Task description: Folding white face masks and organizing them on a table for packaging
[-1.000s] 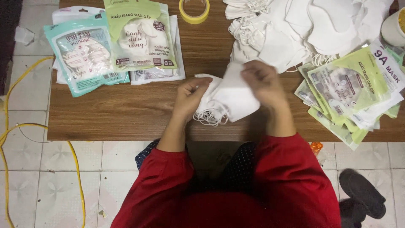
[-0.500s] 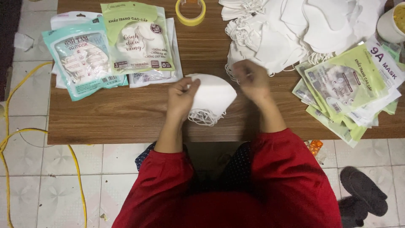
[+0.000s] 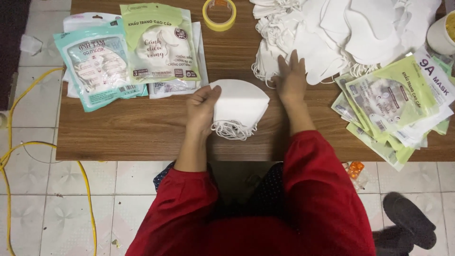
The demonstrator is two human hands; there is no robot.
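Pale floor tiles (image 3: 71,189) surround a brown wooden table (image 3: 142,132) seen from above, with a yellow cable (image 3: 14,156) looping across the tiles at the left. On the table, directly in front of the person, lies a small stack of folded white face masks (image 3: 239,106), fanned to a rounded edge at the top, their white ear loops (image 3: 232,129) bunched at the near side. The left hand (image 3: 201,108) pinches the left edge of this stack, thumb and fingers closed on it. The right hand (image 3: 290,80) is flat and open, fingers together and stretched away from the body, resting just right of the stack at the near edge of a large loose heap of white masks (image 3: 346,33) that fills the far right part of the table. Right of that heap sits a spread pile of green and white flat packets (image 3: 398,109), overlapping one another toward the table's right edge. On the far left lie filled mask packs, a teal one (image 3: 97,66) partly under a green one (image 3: 159,45), with white packs beneath them. A roll of yellow tape (image 3: 219,14) rests at the far edge between the packs and the heap. Both forearms emerge from red sleeves (image 3: 322,199). A dark slipper (image 3: 410,220) lies on the floor at the lower right.
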